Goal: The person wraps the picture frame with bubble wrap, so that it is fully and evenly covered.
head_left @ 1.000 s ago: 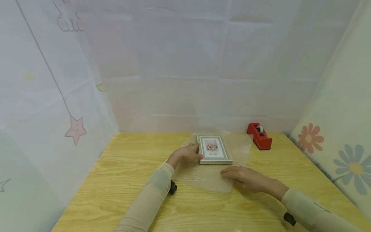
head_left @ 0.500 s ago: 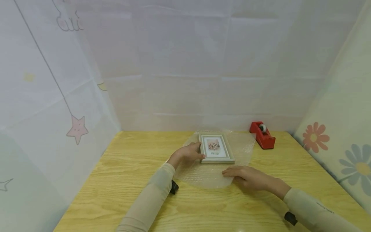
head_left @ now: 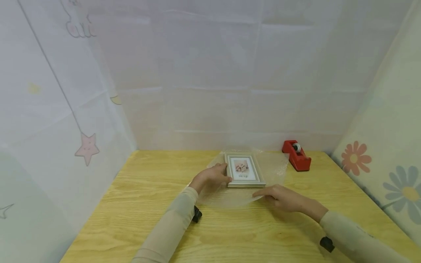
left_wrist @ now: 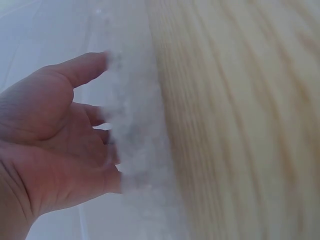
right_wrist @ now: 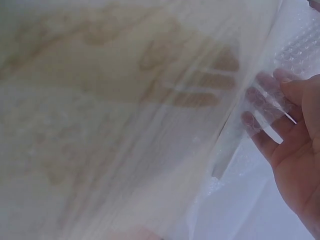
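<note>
A silver picture frame (head_left: pixel 245 168) with a flower print lies face up on a sheet of clear bubble wrap (head_left: pixel 223 197) on the wooden table. My left hand (head_left: pixel 212 175) rests at the frame's left side, thumb by its near left corner. In the left wrist view, the left hand's (left_wrist: pixel 65 125) fingers are loosely bent and their tips are partly hidden by the bubble wrap (left_wrist: pixel 142 150). My right hand (head_left: pixel 284 199) pinches the near right edge of the wrap, which is raised. Through the clear film, the right wrist view shows the right hand's (right_wrist: pixel 295 130) fingers behind it.
A red tape dispenser (head_left: pixel 297 156) with a roll in it stands at the table's back right. White sheets with printed flowers and stars close off the back and both sides of the wooden table (head_left: pixel 148 190).
The near edge of the bubble wrap has risen and moved toward the frame, along with my right hand's fingers. My left hand stays by the frame.
</note>
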The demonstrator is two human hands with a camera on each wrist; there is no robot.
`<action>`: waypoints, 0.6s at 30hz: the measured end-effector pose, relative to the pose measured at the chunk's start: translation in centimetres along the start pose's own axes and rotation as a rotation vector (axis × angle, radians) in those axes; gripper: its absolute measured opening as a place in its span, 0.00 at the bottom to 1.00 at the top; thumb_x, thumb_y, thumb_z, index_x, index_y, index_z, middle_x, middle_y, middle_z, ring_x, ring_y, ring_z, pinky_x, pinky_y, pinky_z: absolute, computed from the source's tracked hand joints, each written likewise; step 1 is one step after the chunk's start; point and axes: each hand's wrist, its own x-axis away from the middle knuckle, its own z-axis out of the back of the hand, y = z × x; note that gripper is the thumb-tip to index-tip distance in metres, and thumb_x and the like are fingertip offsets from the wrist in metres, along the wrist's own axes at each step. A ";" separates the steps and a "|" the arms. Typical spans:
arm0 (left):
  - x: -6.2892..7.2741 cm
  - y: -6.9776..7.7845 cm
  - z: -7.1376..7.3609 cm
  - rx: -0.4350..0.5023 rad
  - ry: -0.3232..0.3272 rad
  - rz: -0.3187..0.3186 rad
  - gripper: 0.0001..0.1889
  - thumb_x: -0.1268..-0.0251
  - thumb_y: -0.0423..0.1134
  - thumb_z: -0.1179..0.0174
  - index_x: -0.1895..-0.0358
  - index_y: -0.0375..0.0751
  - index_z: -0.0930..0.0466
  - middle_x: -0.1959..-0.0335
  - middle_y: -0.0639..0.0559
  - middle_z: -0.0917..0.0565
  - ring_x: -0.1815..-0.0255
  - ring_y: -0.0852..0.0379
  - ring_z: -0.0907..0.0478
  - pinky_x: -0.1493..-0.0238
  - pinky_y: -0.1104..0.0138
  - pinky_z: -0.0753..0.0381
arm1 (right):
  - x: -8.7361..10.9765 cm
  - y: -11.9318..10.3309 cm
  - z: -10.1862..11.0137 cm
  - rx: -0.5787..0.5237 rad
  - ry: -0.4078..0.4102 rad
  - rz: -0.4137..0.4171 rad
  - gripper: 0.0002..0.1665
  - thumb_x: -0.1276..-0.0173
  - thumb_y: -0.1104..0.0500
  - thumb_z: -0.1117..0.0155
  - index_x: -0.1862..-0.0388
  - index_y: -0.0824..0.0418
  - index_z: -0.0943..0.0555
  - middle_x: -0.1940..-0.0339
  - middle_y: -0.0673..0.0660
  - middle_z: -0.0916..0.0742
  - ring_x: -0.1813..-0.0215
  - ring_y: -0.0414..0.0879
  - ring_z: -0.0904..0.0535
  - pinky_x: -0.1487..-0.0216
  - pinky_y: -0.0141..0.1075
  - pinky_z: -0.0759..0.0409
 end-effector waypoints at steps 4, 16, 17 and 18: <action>0.0 0.0 0.1 0.015 0.016 -0.045 0.40 0.25 0.48 0.41 0.20 0.32 0.49 0.22 0.34 0.41 0.21 0.38 0.49 0.25 0.44 0.49 | -0.4 0.4 0.4 -0.001 0.029 0.008 0.22 0.27 0.77 0.43 0.38 0.67 0.19 0.49 0.60 0.12 0.55 0.43 0.16 0.58 0.36 0.18; 0.3 -0.4 1.0 -0.015 0.027 -0.084 0.32 0.17 0.53 0.55 0.21 0.35 0.42 0.23 0.42 0.37 0.22 0.43 0.44 0.25 0.54 0.44 | -2.2 1.0 2.3 0.035 0.064 -0.027 0.09 0.29 0.74 0.40 0.61 0.64 0.16 0.76 0.46 0.21 0.73 0.34 0.32 0.70 0.32 0.28; 0.3 -0.5 1.1 -0.016 0.028 -0.090 0.32 0.16 0.53 0.58 0.22 0.36 0.40 0.23 0.42 0.36 0.22 0.43 0.43 0.25 0.54 0.44 | -2.3 1.1 2.5 0.032 0.059 -0.039 0.09 0.28 0.74 0.41 0.59 0.65 0.16 0.74 0.48 0.18 0.72 0.34 0.31 0.70 0.33 0.27; 0.2 -0.6 1.2 -0.004 0.032 -0.088 0.31 0.16 0.54 0.59 0.23 0.35 0.36 0.25 0.41 0.33 0.24 0.43 0.40 0.26 0.53 0.42 | -2.4 1.2 2.6 0.036 0.058 -0.053 0.09 0.27 0.73 0.41 0.57 0.65 0.16 0.71 0.51 0.16 0.70 0.35 0.28 0.68 0.34 0.25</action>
